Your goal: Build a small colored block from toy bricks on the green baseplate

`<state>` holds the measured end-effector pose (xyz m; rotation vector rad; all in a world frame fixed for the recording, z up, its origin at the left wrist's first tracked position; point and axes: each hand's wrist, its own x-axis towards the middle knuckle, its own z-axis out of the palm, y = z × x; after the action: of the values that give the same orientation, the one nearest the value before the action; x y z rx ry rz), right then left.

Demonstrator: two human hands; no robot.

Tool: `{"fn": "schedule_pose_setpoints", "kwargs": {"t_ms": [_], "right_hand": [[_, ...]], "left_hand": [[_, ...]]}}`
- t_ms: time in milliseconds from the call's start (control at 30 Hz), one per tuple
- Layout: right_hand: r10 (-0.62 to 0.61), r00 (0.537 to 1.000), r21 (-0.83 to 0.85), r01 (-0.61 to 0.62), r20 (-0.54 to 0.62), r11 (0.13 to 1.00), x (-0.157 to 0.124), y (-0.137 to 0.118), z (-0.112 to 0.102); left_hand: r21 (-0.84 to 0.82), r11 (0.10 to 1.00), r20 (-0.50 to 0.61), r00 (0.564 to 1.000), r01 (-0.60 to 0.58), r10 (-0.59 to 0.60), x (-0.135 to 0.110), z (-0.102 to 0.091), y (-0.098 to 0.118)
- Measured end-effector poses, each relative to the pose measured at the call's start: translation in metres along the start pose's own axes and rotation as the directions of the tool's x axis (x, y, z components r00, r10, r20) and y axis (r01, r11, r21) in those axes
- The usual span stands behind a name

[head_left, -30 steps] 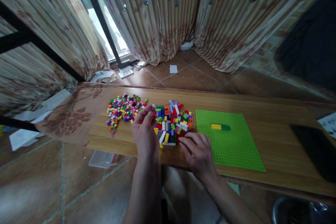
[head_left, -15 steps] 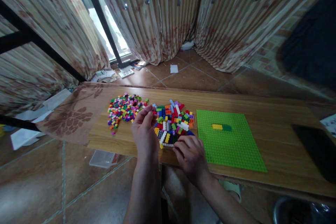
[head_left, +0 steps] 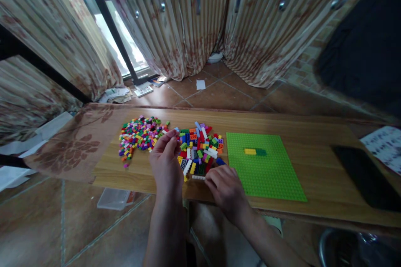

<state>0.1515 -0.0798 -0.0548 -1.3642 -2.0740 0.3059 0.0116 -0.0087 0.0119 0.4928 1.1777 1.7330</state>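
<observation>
My left hand is raised over the left side of the larger-brick pile, thumb and fingertips pinched together. What it pinches, if anything, is too small to make out. At the pile's near edge my right hand is closed, with thumb and fingertips on the right end of a long white brick. A blue brick lies just beyond its knuckles. To the right lies a green baseplate, bearing a yellow brick and a dark green brick end to end.
A heap of small mixed bricks lies left on the wooden table. At the right is a black flat object beside a printed sheet. A clear plastic container is on the floor below the near edge.
The view has shifted slightly. The white brick has slid a little rightward from the pile along with my right hand. My left hand keeps its pinch in nearly the same place.
</observation>
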Motion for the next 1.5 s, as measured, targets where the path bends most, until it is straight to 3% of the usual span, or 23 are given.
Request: {"fn": "schedule_pose_setpoints", "kwargs": {"t_ms": [167, 300, 533, 733, 867, 1067, 1200, 1367, 1500], "right_hand": [[0.019, 0.998, 0.108, -0.025, 0.059, 0.994, -0.003, 0.018, -0.031], [0.086, 0.996, 0.107, -0.085, -0.010, 0.991, -0.012, 0.047, -0.063], [0.272, 0.948, -0.002, -0.276, -0.164, 0.961, -0.025, 0.106, -0.100], [0.265, 0.949, -0.027, -0.274, -0.170, 0.961, -0.025, 0.120, -0.094], [0.292, 0.932, -0.022, -0.303, -0.214, 0.953, -0.024, 0.123, -0.090], [0.405, 0.852, 0.030, -0.420, -0.333, 0.907, -0.027, 0.125, -0.097], [0.526, 0.781, 0.077, -0.534, -0.337, 0.842, -0.029, 0.123, -0.098], [0.605, 0.748, 0.159, -0.585, -0.272, 0.795, -0.024, 0.116, -0.088], [0.615, 0.731, 0.165, -0.595, -0.296, 0.787, -0.020, 0.113, -0.084]], "left_hand": [[0.070, 0.997, 0.076, 0.996, 0.034, -0.039, -0.007, 0.008, -0.008], [0.257, 0.966, 0.209, 0.974, 0.035, -0.091, -0.019, 0.018, -0.025], [0.513, 0.850, 0.469, 0.868, -0.118, -0.162, -0.051, 0.038, -0.072], [0.642, 0.718, 0.537, 0.826, -0.271, -0.169, -0.071, 0.050, -0.100], [0.637, 0.696, 0.572, 0.808, -0.331, -0.140, -0.078, 0.052, -0.107], [0.633, 0.701, 0.578, 0.802, -0.327, -0.148, -0.082, 0.053, -0.108], [0.650, 0.682, 0.587, 0.792, -0.336, -0.169, -0.083, 0.055, -0.107], [0.658, 0.682, 0.584, 0.788, -0.317, -0.197, -0.087, 0.058, -0.106], [0.653, 0.701, 0.592, 0.771, -0.287, -0.236, -0.090, 0.059, -0.107]]}}
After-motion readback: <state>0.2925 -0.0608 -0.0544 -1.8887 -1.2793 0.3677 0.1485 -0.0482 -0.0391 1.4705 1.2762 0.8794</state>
